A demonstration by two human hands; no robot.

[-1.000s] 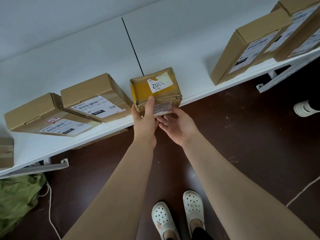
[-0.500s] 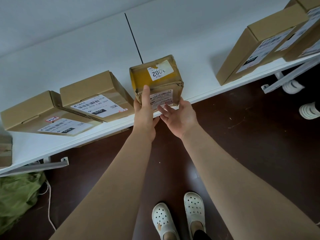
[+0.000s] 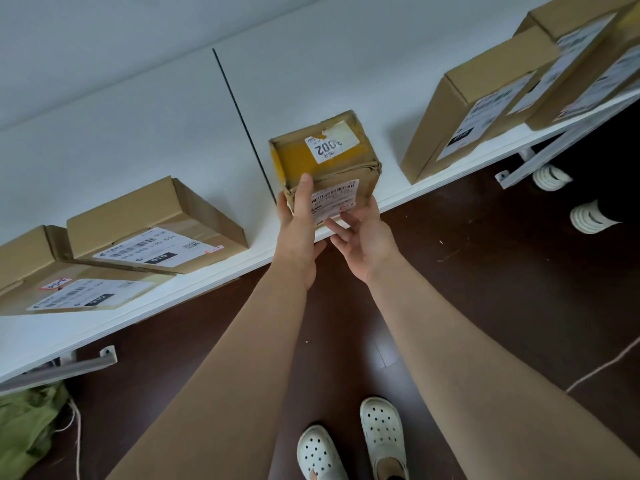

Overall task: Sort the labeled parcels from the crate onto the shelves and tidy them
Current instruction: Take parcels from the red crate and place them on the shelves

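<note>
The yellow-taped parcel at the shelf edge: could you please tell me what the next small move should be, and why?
Probably slide the parcel slightly back, then let go. It sits at the front edge of the white shelf, with bare shelf behind. The left hand grips its front left corner and the right hand touches its front label with straight fingers, ready to push.

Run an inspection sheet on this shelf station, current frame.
Surface: white shelf, black seam across it.
Job's things: yellow-taped parcel at the front edge; on the left, labelled box overlaps second box; leaning boxes on the right.
Clutter: green cloth on the floor.
Grippers: left hand grips the parcel's near left corner; right hand touches its labelled front.
Cables: cord by the cloth; thin string at right.
Surroundings: dark floor; another person's shoes.
</note>
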